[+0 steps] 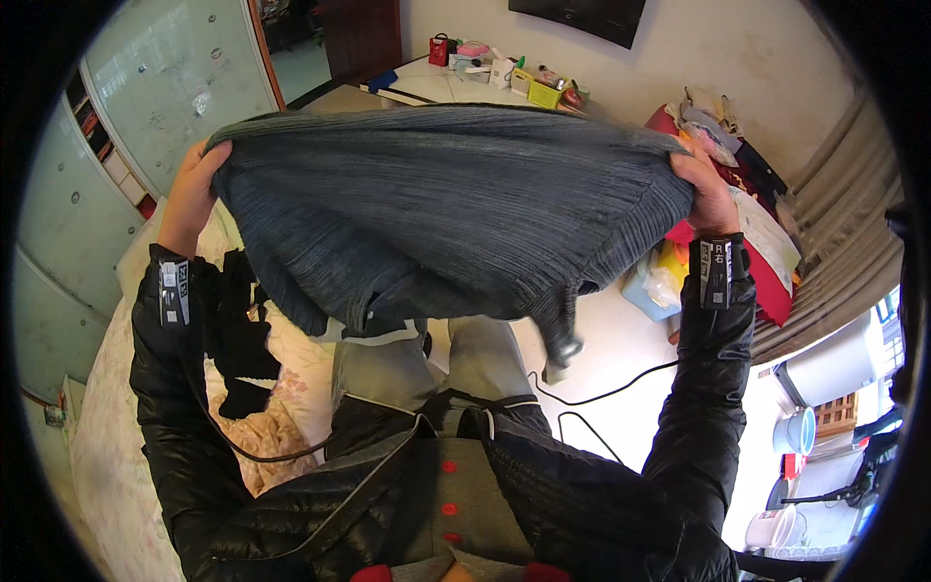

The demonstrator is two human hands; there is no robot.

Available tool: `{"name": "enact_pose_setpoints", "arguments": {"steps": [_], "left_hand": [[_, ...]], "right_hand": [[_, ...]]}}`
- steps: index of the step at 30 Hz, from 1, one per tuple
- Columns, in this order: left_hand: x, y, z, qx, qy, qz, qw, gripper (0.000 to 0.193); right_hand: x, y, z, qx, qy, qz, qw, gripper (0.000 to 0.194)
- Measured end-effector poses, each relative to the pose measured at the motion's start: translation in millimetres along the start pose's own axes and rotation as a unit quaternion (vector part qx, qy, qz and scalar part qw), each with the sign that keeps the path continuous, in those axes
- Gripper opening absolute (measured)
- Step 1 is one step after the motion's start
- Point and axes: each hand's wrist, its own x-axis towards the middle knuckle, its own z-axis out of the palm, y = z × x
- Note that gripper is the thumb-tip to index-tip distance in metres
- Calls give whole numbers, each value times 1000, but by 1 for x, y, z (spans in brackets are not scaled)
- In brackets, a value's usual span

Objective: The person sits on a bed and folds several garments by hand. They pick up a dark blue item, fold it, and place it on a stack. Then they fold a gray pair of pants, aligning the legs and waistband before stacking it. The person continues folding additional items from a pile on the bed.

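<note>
A dark blue-grey ribbed knit garment (451,211) is stretched wide in the air between my two hands, above my knees. My left hand (200,182) grips its upper left corner, the thumb lying over the cloth. At the opposite upper corner, my right hand (702,185) is closed on the fabric. The garment's lower part hangs in folds, and a narrow end dangles blurred at the lower right. Black clothing (244,342) lies on the bed beside my left forearm. The fingers behind the cloth are partly hidden.
A bed with a floral cover (109,436) is at the left. Ahead, a white table (429,86) holds baskets and small items. Piled cloths (756,240) and a light blue bin (644,295) stand at the right. A black cable (611,396) runs from the right sleeve across the floor area.
</note>
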Motion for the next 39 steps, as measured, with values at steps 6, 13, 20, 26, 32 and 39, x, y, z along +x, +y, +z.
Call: {"name": "enact_pose_setpoints", "arguments": {"steps": [6, 13, 20, 26, 32, 39], "left_hand": [[22, -39, -12, 85, 35, -42, 995, 30], [16, -72, 30, 325, -191, -145, 915, 38], [-26, -68, 190, -15, -243, -42, 969, 62], [-4, -35, 138, -216, -125, -14, 968, 33], [16, -22, 32, -189, -9, 90, 978, 35], [7, -12, -51, -142, 231, 99, 957, 32]], "right_hand": [[22, -3, 55, 30, -45, -14, 998, 44], [56, 12, 116, 41, -91, 38, 994, 42], [93, 60, 173, 28, -211, 93, 973, 46], [83, 84, 137, -349, -296, 155, 876, 44], [65, 94, 106, -377, -222, 269, 858, 48], [68, 47, 45, -453, -97, 236, 854, 42]]}}
